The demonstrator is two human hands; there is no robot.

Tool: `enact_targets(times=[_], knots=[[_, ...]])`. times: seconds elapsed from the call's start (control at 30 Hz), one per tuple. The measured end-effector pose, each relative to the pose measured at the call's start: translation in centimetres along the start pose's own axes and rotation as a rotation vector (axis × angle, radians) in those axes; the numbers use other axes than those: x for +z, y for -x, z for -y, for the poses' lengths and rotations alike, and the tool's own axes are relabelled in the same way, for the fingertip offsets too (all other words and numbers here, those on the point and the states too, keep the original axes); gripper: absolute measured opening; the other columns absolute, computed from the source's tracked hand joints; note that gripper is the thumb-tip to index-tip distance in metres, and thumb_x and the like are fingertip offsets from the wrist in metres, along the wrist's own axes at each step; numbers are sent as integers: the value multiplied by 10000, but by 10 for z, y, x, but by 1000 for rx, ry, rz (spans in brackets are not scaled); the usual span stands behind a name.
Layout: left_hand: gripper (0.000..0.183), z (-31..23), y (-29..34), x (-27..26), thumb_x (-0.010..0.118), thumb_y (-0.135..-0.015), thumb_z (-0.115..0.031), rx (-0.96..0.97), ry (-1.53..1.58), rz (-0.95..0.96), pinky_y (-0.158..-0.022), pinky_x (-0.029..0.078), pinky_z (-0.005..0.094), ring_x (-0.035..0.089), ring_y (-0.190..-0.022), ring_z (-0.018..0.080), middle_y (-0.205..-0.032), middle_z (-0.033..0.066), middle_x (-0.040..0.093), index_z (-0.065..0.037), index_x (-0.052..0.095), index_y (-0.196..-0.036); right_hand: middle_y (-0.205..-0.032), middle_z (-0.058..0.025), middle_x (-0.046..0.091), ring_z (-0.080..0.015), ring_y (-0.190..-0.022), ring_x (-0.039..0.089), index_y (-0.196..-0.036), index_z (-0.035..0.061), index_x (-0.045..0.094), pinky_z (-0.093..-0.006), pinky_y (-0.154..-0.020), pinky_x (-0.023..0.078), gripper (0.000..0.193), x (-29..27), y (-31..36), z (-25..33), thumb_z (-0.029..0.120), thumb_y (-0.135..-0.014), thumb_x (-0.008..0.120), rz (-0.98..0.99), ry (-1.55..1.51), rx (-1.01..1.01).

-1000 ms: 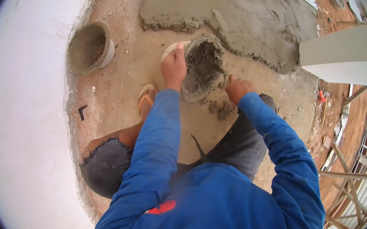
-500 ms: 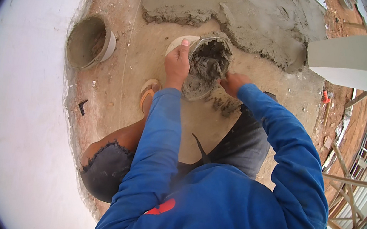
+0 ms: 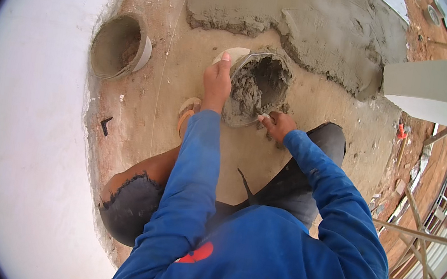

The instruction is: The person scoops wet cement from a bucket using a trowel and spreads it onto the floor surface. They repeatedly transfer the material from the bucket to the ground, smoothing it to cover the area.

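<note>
A bucket (image 3: 286, 80) of wet grey mortar (image 3: 247, 94) stands tilted before me, its mouth toward me and its pale outer side at the left. My left hand (image 3: 217, 85) is closed on the bucket's left rim, thumb up along the side. At the near right edge of the mouth, my right hand (image 3: 278, 125) is a fist around a pale-ended hand tool (image 3: 263, 116); its working end is hidden at the mortar. Some mortar is smeared on the floor beneath that hand.
A wet mortar layer (image 3: 302, 14) covers the floor ahead, with a ragged near edge. A second mortar-coated bucket (image 3: 143, 53) lies tipped by the white wall (image 3: 35, 114). A black angled piece (image 3: 105, 125) lies at left. A pale column (image 3: 439, 86) and wooden poles (image 3: 425, 236) stand at right.
My right hand has moved down and left along the bucket's rim, and the mortar has shifted, baring a darker hollow at the right. My left hand keeps its hold. The view has shifted slightly.
</note>
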State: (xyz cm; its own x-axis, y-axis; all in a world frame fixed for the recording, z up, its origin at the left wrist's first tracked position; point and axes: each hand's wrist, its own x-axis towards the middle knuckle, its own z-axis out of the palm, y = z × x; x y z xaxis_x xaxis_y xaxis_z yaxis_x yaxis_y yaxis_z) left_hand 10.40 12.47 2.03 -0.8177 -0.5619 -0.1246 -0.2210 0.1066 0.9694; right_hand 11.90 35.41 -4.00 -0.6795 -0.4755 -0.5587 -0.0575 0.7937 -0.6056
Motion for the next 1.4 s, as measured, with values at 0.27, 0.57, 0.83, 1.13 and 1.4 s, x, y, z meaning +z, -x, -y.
enact_targets(times=[0.27, 0.57, 0.83, 1.13, 1.4], knots=[[657, 9, 1, -2, 437, -994, -535, -47, -27, -87, -666, 423, 335, 474, -701, 157, -697, 38, 538, 71, 632, -831, -745, -215, 651, -380, -726, 642, -914, -38, 679, -448, -686, 492, 580, 21, 14, 2, 531, -910, 568, -66, -168, -17], [734, 16, -12, -7, 431, -975, -587, -234, 287, -248, -818, 427, 355, 513, -874, 206, -971, 127, 598, 126, 598, -1030, -711, -225, 618, -352, -675, 615, -909, -36, 668, -435, -632, 458, 559, 8, 23, 26, 514, -913, 569, -163, -388, -18], [767, 12, -20, -54, 458, -962, -581, -413, 412, -509, -884, 434, 381, 549, -974, 270, -1108, 181, 583, 153, 553, -1164, -689, -109, 603, -226, -622, 614, -928, 10, 642, -350, -583, 488, 412, -81, 33, 70, 421, -929, 616, -611, -247, -105], [780, 13, -25, -58, 442, -968, -572, -387, 295, -606, -954, 418, 363, 564, -1077, 298, -1161, 225, 598, 157, 546, -1228, -1065, -196, 634, -380, -903, 653, -1230, 59, 497, -477, -746, 532, 462, -125, -51, 25, 352, -895, 623, -608, 507, 93], [740, 13, -36, -53, 430, -966, -573, -335, 166, -472, -855, 452, 413, 610, -960, 331, -1061, 225, 656, 138, 625, -1038, -1033, -208, 633, -395, -913, 646, -1203, 57, 511, -472, -782, 522, 436, -117, 28, 54, 324, -883, 639, -565, 358, -180]])
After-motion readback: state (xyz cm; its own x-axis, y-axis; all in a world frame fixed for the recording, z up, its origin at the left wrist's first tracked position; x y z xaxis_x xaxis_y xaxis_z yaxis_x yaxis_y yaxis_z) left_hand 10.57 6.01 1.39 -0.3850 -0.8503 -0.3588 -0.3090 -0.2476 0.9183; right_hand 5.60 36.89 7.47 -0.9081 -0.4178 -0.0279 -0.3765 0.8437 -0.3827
